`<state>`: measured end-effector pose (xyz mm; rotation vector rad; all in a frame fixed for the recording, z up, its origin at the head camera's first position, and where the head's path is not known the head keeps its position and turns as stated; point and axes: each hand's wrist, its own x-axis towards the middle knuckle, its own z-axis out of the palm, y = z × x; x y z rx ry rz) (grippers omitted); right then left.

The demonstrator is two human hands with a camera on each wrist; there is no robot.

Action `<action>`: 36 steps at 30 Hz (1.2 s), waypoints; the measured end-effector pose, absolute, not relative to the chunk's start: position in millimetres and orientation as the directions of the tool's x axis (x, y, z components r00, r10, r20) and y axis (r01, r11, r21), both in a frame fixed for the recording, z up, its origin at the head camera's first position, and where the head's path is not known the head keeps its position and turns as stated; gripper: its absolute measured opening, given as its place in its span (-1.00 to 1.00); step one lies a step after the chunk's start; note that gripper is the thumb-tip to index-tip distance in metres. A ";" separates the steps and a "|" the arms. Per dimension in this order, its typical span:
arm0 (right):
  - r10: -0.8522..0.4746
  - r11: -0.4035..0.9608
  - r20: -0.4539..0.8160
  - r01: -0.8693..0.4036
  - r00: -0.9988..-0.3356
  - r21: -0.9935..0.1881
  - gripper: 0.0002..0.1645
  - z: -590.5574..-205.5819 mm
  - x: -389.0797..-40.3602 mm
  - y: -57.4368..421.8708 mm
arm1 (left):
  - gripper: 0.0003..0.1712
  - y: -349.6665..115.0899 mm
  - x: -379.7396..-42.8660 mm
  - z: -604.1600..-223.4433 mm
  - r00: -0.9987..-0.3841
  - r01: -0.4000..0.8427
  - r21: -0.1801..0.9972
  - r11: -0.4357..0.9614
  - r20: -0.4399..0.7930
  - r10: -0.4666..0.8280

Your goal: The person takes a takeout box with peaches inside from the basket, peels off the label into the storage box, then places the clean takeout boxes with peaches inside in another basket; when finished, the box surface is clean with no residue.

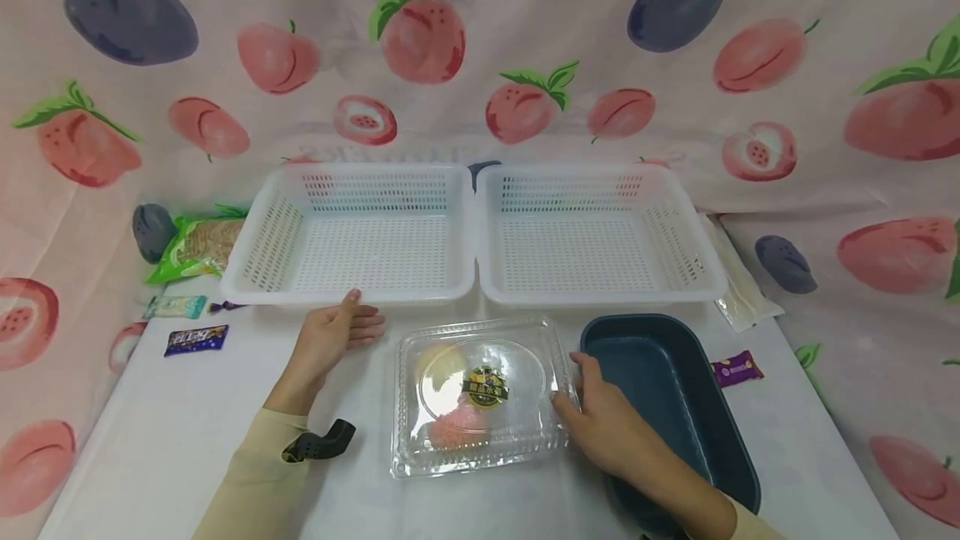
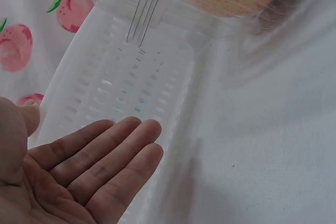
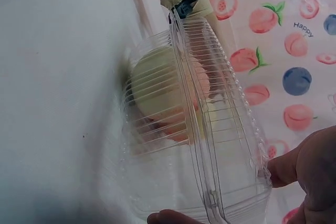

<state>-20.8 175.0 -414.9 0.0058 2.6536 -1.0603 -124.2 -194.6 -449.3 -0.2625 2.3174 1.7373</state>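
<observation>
A lidded clear plastic box (image 1: 517, 440) stands on the white table, with a round gold-and-black label (image 1: 485, 387) on top. Through its walls show a pale yellow round fruit (image 3: 157, 85) with reddish flecks and a pinkish-red one (image 1: 459, 427). My right hand (image 1: 611, 423) grips the box's right side, thumb on the lid's edge and fingers along the side, as the right wrist view also shows. To the left of the box, my left hand (image 1: 330, 344) has straight fingers and holds nothing. It is close to the front rim of the left white basket (image 1: 352, 298).
Beside it stands a second white basket (image 1: 600, 297). A dark blue tray (image 1: 667, 390) lies right of the box, partly behind my right forearm. Small wrapped snacks (image 1: 197, 340), a green bag (image 1: 198, 248) and a purple packet (image 1: 737, 368) lie toward the sides.
</observation>
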 end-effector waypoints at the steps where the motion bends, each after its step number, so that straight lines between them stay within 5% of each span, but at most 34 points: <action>1: -0.101 0.741 -0.258 0.101 -0.961 -0.664 -0.20 -414.9 -20.6 175.2 | -0.17 -194.9 -124.3 -449.6 -0.957 -0.281 0.917 0.282 -0.292 -0.004; 20: -0.155 0.812 -0.236 0.013 -0.959 -0.584 -0.24 -408.1 -23.4 175.5 | -0.17 -195.2 -123.5 -447.5 -0.951 -0.292 0.922 0.255 -0.308 0.024; 36: -0.132 0.756 -0.155 0.001 -0.979 -0.654 -0.43 -395.8 -35.9 185.6 | -0.18 -195.5 -121.7 -443.7 -0.949 -0.304 0.920 0.249 -0.314 0.002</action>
